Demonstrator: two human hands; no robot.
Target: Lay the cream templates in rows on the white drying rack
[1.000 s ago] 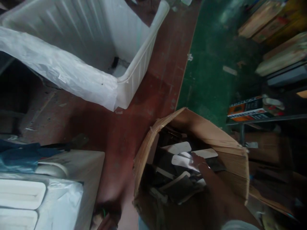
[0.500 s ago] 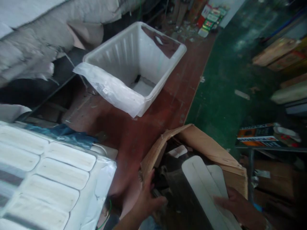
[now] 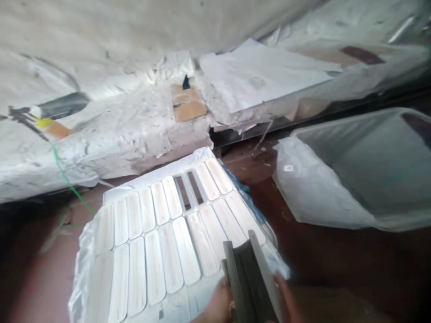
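Observation:
Between my two hands are long dark grey pieces [image 3: 247, 273], standing on edge with a dark hollow between them, like a channel. My left hand [image 3: 220, 300] is closed against their left side, and my right hand [image 3: 286, 296] presses on the right side, its fingers partly hidden. The pieces' near ends run out of view. Just beyond and beneath them lies a white rack [image 3: 175, 296] with rows of long, round-ended white slats [image 3: 186, 251]. Two dark gaps show in its far row. Plastic film covers the rack's edges.
A large white plastic tub [image 3: 363, 179] with film over its near side stands at right. Behind runs a cloth-covered bench [image 3: 141, 139] bearing a cardboard piece [image 3: 190, 103], white sheets [image 3: 262, 76] and a dark tool [image 3: 60, 107]. A green cord [image 3: 69, 181] hangs at left.
My view has swung left from the cardboard box to the rack. Earlier my right hand held white slats and my left was open at the box; now both hold the dark grey pieces.

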